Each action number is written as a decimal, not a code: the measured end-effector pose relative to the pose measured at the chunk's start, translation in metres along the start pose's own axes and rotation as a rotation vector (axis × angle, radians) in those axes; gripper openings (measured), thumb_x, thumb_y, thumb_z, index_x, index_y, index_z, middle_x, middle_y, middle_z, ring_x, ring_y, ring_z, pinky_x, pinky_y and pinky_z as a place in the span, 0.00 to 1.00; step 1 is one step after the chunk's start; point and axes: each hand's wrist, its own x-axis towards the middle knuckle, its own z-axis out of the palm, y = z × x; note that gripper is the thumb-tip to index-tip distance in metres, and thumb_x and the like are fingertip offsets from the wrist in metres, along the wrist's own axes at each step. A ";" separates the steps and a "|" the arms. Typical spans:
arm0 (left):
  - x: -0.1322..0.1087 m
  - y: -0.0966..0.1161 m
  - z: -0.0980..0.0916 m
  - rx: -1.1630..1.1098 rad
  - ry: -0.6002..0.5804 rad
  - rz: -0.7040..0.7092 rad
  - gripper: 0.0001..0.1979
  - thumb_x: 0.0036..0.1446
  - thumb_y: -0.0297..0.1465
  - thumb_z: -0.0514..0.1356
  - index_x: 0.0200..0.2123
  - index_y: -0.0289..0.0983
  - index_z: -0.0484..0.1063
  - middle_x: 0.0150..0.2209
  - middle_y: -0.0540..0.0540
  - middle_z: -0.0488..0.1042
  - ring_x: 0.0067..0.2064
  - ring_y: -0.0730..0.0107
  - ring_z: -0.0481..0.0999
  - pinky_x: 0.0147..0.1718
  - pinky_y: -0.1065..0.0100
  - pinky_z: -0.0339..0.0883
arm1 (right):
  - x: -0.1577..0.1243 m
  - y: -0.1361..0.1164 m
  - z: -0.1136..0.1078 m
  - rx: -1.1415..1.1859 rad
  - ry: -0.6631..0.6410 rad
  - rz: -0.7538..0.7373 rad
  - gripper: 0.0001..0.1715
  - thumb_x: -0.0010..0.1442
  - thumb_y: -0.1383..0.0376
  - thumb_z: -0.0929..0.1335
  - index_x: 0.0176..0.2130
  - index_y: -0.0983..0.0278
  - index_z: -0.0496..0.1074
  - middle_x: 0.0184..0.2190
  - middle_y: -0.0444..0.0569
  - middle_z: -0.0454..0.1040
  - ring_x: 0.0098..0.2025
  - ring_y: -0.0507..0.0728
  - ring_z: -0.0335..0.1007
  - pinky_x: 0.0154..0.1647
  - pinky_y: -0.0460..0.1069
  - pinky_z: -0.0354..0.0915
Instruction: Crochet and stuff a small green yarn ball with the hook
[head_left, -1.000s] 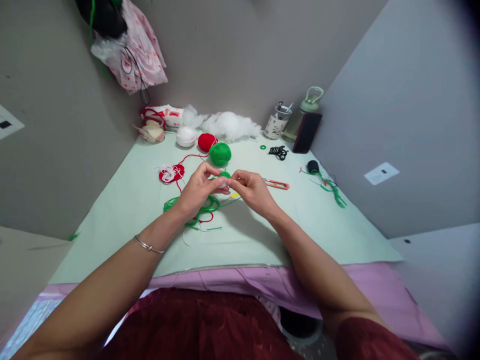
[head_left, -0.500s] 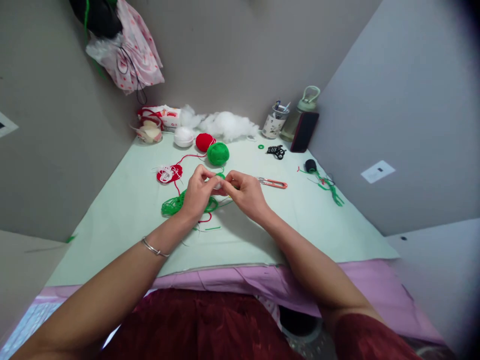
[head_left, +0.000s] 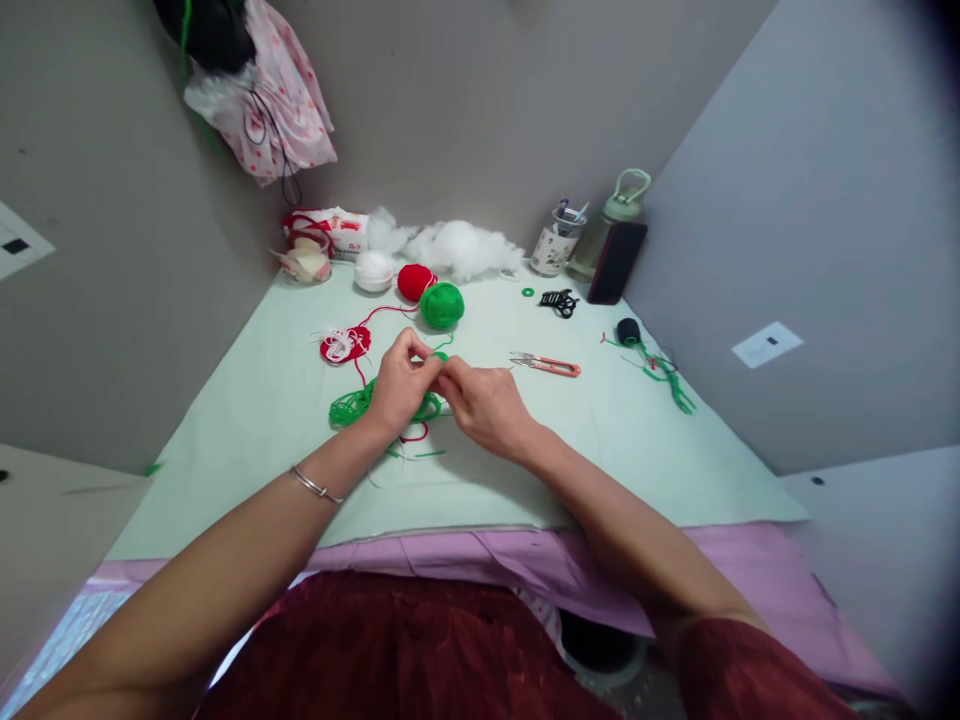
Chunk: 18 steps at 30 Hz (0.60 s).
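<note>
Okay, your left hand [head_left: 405,382] has its grip pinched closed on the small green piece [head_left: 440,355]. Piece sits between both grips at the fingertips, mostly hidden; can't tell its long axis. Your right hand [head_left: 484,402] pinches its right side, neither hand nearer.

Head-worn view, forward and down over the desk [head_left: 645,440]

A single camera on the person's head looks ahead and down, from above the near edge of the desk. Dark red clothing [head_left: 405,650] at the bottom of the view is close to it; the left hand [head_left: 401,388] and right hand [head_left: 487,405] show around the middle, farther off. The wide view takes in all four desk corners, the back wall [head_left: 480,120] beyond the far edge, and the left wall [head_left: 127,260] and right wall [head_left: 810,200] beside it.
</note>
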 end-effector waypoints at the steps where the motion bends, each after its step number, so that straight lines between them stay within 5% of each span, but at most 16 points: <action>1: 0.000 -0.002 0.000 0.010 0.014 -0.012 0.16 0.47 0.24 0.69 0.27 0.39 0.61 0.25 0.58 0.67 0.24 0.79 0.69 0.22 0.76 0.65 | 0.001 0.000 0.003 -0.025 -0.016 0.001 0.11 0.71 0.64 0.61 0.43 0.62 0.72 0.28 0.48 0.78 0.27 0.57 0.67 0.31 0.50 0.47; 5: -0.003 0.000 0.001 -0.021 -0.002 -0.075 0.15 0.50 0.27 0.68 0.28 0.39 0.62 0.25 0.56 0.69 0.26 0.74 0.73 0.26 0.72 0.70 | 0.007 0.010 0.004 0.051 0.024 0.072 0.10 0.68 0.59 0.67 0.36 0.61 0.72 0.26 0.45 0.76 0.26 0.55 0.65 0.31 0.49 0.47; 10: -0.009 0.017 0.004 -0.181 -0.132 -0.104 0.13 0.60 0.35 0.66 0.34 0.40 0.63 0.32 0.53 0.75 0.35 0.71 0.80 0.42 0.62 0.79 | 0.011 0.022 -0.008 0.561 0.119 0.189 0.21 0.64 0.51 0.69 0.27 0.61 0.68 0.19 0.39 0.65 0.23 0.50 0.52 0.27 0.48 0.47; 18: -0.006 0.016 0.000 -0.319 -0.184 -0.152 0.17 0.52 0.33 0.73 0.38 0.39 0.67 0.35 0.54 0.75 0.34 0.77 0.79 0.46 0.66 0.77 | 0.014 0.024 -0.014 1.032 0.042 0.235 0.31 0.52 0.39 0.74 0.26 0.63 0.71 0.19 0.38 0.62 0.22 0.48 0.48 0.24 0.47 0.48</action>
